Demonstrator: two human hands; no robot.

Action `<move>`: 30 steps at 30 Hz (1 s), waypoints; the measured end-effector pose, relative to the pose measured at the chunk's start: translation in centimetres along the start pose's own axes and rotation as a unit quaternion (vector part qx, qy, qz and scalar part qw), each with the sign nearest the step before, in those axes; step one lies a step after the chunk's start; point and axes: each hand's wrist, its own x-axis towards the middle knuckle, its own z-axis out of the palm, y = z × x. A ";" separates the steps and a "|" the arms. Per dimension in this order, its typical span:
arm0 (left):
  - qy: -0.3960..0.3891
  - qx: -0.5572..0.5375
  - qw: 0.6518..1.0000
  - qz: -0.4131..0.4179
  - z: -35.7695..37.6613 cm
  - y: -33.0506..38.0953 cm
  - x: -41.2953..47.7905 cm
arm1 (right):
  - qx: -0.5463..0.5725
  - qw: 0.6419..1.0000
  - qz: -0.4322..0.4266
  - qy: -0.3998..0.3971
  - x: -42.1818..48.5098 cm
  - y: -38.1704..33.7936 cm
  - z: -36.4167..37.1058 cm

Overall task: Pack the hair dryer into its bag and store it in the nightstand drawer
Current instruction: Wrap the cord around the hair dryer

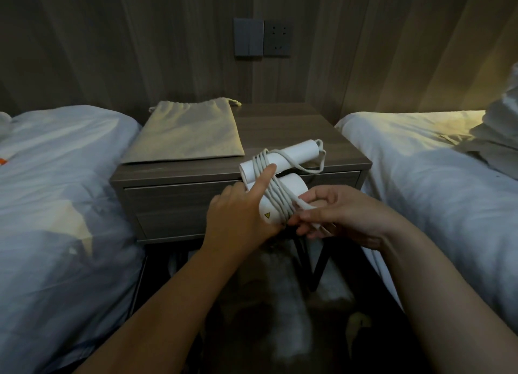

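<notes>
A white folded hair dryer is held in the air just in front of the nightstand, its white cord wound several times around it. My left hand grips the dryer's lower body, index finger stretched over the coils. My right hand pinches the cord's end at the dryer's right side. A beige drawstring bag lies flat and closed on the nightstand's left half. The nightstand drawer below the top is closed.
A bed with white bedding stands left of the nightstand, another to the right with crumpled linen at its far end. A switch and socket panel sits on the wooden wall behind. Dark floor lies below my arms.
</notes>
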 end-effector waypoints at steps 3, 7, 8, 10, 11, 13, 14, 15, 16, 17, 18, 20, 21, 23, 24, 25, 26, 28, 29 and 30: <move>0.018 0.006 1.000 -0.005 -0.2 -0.3 0.1 | -0.009 0.999 -0.026 0.035 0.1 0.2 -0.2; 0.019 -0.031 0.999 -0.018 -0.4 -0.1 0.0 | 0.123 0.992 0.001 0.024 0.5 0.4 -0.1; 0.018 -0.049 0.998 -0.026 -0.4 0.0 0.0 | 0.159 0.987 0.014 0.021 0.5 0.4 -0.1; 0.023 -0.100 0.994 -0.044 -0.5 0.1 0.0 | 0.194 0.980 0.019 0.022 0.7 0.5 0.0; 0.025 -0.133 0.989 -0.056 -0.6 0.3 0.0 | 0.193 0.981 0.014 0.025 0.8 0.5 0.1; 0.024 -0.199 0.977 -0.074 -0.8 0.7 0.0 | 0.175 0.984 0.000 0.041 1.0 0.5 0.2; 0.023 -0.222 0.971 -0.079 -0.9 0.9 0.0 | 0.163 0.985 -0.007 0.054 1.0 0.5 0.1; 0.021 -0.239 0.967 -0.086 -1.0 0.9 0.0 | 0.148 0.986 -0.016 0.069 0.9 0.4 0.1; 0.017 -0.250 0.964 -0.093 -1.1 0.9 0.1 | 0.131 0.987 -0.021 0.088 0.9 0.4 0.0; 0.009 -0.260 0.961 -0.097 -1.2 0.9 0.1 | 0.109 0.988 -0.022 0.111 0.9 0.3 0.0; 0.000 -0.270 0.957 -0.103 -1.2 0.8 0.1 | 0.079 0.987 -0.019 0.136 0.9 0.2 0.1; -0.017 -0.302 0.945 -0.129 -1.4 0.8 0.2 | -0.016 0.979 -0.008 0.205 1.2 0.4 0.0; -0.024 -0.318 0.937 -0.142 -1.4 0.8 0.3 | -0.054 0.971 -0.004 0.231 1.3 0.5 0.0; -0.043 -0.349 0.923 -0.157 -1.4 0.9 0.4 | -0.036 0.978 -0.002 0.205 1.4 0.6 0.0; -0.056 -0.367 0.914 -0.161 -1.4 0.9 0.4 | 0.017 0.987 -0.004 0.159 1.3 0.6 0.1; -0.070 -0.387 0.905 -0.163 -1.4 1.0 0.4 | 0.075 0.992 -0.008 0.105 1.1 0.7 0.2; -0.082 -0.404 0.897 -0.162 -1.4 1.1 0.4 | 0.122 0.991 -0.010 0.061 0.8 0.6 0.2; -0.097 -0.429 0.885 -0.155 -1.3 1.3 0.4 | 0.169 0.985 -0.017 0.010 0.5 0.4 0.1; -0.103 -0.436 0.881 -0.154 -1.2 1.4 0.4 | 0.182 0.983 -0.027 0.002 0.6 0.5 -0.1; -0.107 -0.440 0.879 -0.153 -1.2 1.5 0.4 | 0.196 0.980 -0.037 -0.006 0.7 0.5 -0.2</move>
